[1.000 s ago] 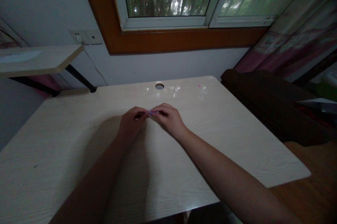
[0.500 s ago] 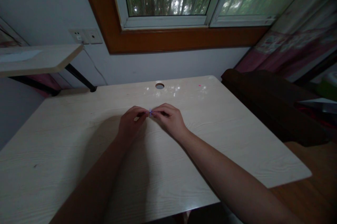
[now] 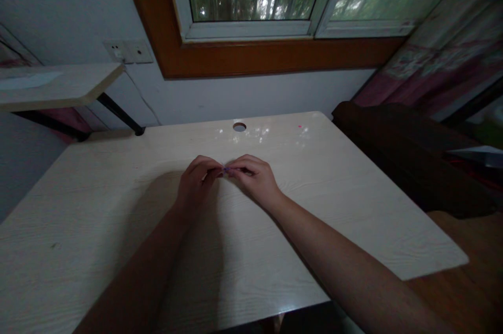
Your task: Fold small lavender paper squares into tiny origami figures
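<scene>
Left hand point(image 3: 195, 183) and right hand point(image 3: 256, 179) pinch a tiny, pale-purple scrap point(image 3: 225, 169).

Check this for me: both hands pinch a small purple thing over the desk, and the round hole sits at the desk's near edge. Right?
Not quite. The head view shows the hole at the far edge of the desk, not the near one. The rest holds: the left hand and right hand pinch the purple thing over the desk.

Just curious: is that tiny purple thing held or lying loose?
Held: left hand and right hand pinch the tiny purple thing between fingertips.
</scene>
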`<action>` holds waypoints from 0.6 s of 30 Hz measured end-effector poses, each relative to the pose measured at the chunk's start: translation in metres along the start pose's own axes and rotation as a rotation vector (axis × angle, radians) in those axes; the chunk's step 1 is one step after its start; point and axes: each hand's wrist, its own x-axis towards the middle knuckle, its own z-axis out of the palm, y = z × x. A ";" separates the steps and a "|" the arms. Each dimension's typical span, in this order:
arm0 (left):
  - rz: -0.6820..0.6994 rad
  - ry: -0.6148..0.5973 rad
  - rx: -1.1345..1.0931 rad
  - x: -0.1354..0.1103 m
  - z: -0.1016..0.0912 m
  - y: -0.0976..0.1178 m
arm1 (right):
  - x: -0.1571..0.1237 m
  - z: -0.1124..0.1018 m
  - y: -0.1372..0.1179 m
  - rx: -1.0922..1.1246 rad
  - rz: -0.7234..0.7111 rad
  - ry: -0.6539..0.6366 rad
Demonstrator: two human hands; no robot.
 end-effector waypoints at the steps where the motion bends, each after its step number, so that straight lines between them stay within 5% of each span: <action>1: 0.003 -0.001 -0.013 0.000 0.000 0.001 | 0.000 0.000 0.000 -0.001 -0.004 0.001; 18: -0.013 0.022 -0.048 0.000 -0.001 0.003 | -0.001 -0.004 -0.007 -0.062 -0.045 0.016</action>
